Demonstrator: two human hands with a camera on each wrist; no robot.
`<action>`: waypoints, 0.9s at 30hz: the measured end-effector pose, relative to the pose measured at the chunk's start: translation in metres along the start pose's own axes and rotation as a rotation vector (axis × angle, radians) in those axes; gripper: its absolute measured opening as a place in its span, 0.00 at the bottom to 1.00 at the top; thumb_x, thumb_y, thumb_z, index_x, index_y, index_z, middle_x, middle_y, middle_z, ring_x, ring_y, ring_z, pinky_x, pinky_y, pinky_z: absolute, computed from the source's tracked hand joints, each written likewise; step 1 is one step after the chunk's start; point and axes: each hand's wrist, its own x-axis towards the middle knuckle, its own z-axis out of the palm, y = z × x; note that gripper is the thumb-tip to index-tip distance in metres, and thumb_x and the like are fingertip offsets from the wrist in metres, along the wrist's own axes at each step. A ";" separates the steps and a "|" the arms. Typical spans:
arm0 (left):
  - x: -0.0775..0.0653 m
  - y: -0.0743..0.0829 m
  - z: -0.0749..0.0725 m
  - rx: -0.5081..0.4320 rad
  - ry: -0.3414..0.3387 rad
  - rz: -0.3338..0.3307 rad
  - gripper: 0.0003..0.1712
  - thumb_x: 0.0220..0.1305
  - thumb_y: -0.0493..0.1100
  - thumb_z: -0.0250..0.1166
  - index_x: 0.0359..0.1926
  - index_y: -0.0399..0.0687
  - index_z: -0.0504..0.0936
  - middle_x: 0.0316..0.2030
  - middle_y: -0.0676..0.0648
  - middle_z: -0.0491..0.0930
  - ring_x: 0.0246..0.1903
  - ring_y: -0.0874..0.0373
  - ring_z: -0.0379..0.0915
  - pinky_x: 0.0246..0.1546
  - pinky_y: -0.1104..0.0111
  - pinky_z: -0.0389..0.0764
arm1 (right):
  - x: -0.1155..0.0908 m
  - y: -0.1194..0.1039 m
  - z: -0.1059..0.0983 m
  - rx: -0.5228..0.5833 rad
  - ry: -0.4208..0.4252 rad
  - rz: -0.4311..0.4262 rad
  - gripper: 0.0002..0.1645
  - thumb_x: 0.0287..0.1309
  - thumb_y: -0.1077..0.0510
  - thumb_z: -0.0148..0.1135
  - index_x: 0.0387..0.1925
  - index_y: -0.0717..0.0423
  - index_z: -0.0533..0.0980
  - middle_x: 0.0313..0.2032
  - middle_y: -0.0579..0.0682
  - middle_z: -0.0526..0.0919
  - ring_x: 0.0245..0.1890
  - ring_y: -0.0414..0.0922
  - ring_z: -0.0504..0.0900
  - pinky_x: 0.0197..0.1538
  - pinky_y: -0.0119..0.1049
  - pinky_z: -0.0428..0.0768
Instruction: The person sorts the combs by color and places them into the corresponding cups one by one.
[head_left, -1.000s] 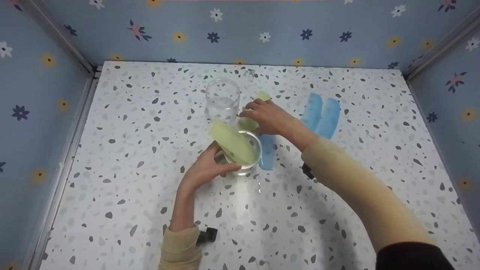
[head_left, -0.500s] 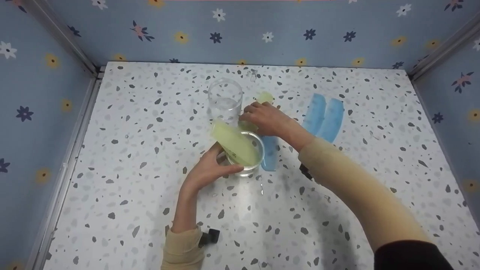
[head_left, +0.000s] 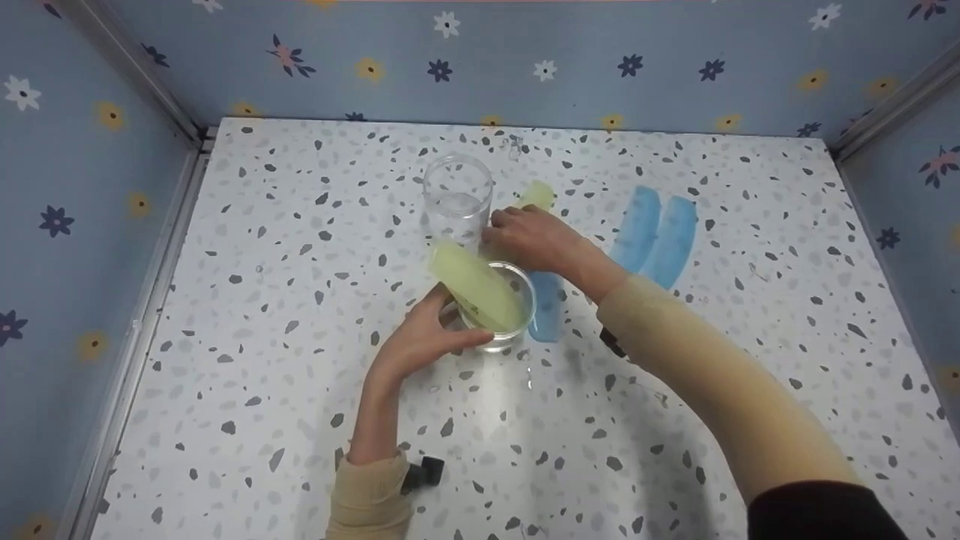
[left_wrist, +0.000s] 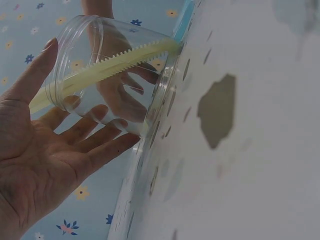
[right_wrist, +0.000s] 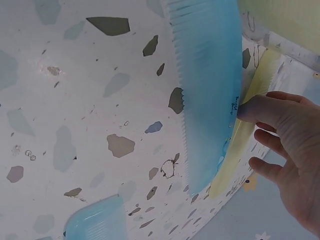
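Observation:
In the head view my left hand (head_left: pixel 420 341) holds a clear plastic jar (head_left: pixel 501 346) round its side, thumb near the rim. A yellow-green comb (head_left: pixel 476 281) leans inside that jar; its teeth show in the left wrist view. My right hand (head_left: pixel 540 240) is just beyond the jar, over a second yellow-green comb (head_left: pixel 538 195) and hiding its middle. In the right wrist view, my thumb and fingers pinch this yellow comb (right_wrist: pixel 242 137) beside a blue comb (right_wrist: pixel 210 90). That blue comb (head_left: pixel 546 311) lies right of the jar.
A second clear jar (head_left: pixel 457 187) stands just behind the held one. Two more blue combs (head_left: pixel 636 229) lie side by side to the right, partly behind my right forearm. Flower-patterned panels (head_left: pixel 495 60) border the speckled table (head_left: pixel 262 337).
The view has shifted slightly. My right fingers have closed in a little over the flat yellow comb, so less of it shows. My left hand and the jar stay in place.

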 end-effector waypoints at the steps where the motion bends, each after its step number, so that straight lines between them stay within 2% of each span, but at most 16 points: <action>1: 0.000 0.000 0.000 0.002 0.002 -0.001 0.58 0.52 0.57 0.80 0.79 0.60 0.59 0.76 0.50 0.65 0.74 0.44 0.65 0.40 0.59 0.88 | 0.000 0.000 0.000 -0.004 0.003 0.000 0.16 0.70 0.58 0.61 0.57 0.49 0.81 0.54 0.55 0.84 0.53 0.54 0.84 0.57 0.51 0.84; 6: 0.001 0.000 0.001 0.013 0.005 -0.002 0.59 0.52 0.57 0.80 0.80 0.61 0.57 0.77 0.49 0.63 0.75 0.43 0.64 0.42 0.60 0.88 | -0.002 0.000 0.001 -0.031 0.005 -0.007 0.15 0.69 0.61 0.61 0.56 0.52 0.79 0.53 0.57 0.83 0.50 0.55 0.84 0.54 0.50 0.85; 12: 0.000 0.002 0.002 0.027 0.009 -0.012 0.58 0.52 0.57 0.80 0.79 0.61 0.57 0.76 0.50 0.64 0.71 0.47 0.69 0.42 0.60 0.88 | -0.002 0.000 0.000 -0.049 -0.024 0.005 0.18 0.70 0.61 0.60 0.59 0.50 0.77 0.57 0.57 0.81 0.52 0.55 0.83 0.56 0.50 0.84; 20: 0.000 0.002 0.002 -0.005 -0.011 0.001 0.56 0.55 0.55 0.79 0.79 0.60 0.58 0.75 0.50 0.65 0.72 0.46 0.68 0.39 0.61 0.86 | -0.004 0.004 0.001 -0.062 -0.014 0.011 0.23 0.64 0.63 0.66 0.60 0.48 0.76 0.57 0.56 0.81 0.52 0.55 0.83 0.58 0.51 0.84; 27: 0.000 0.001 0.000 0.005 -0.006 -0.001 0.56 0.54 0.56 0.79 0.79 0.61 0.59 0.75 0.51 0.65 0.71 0.46 0.68 0.39 0.61 0.87 | -0.006 0.007 0.000 -0.069 0.003 0.011 0.29 0.58 0.60 0.73 0.61 0.48 0.75 0.59 0.57 0.80 0.55 0.56 0.82 0.59 0.52 0.84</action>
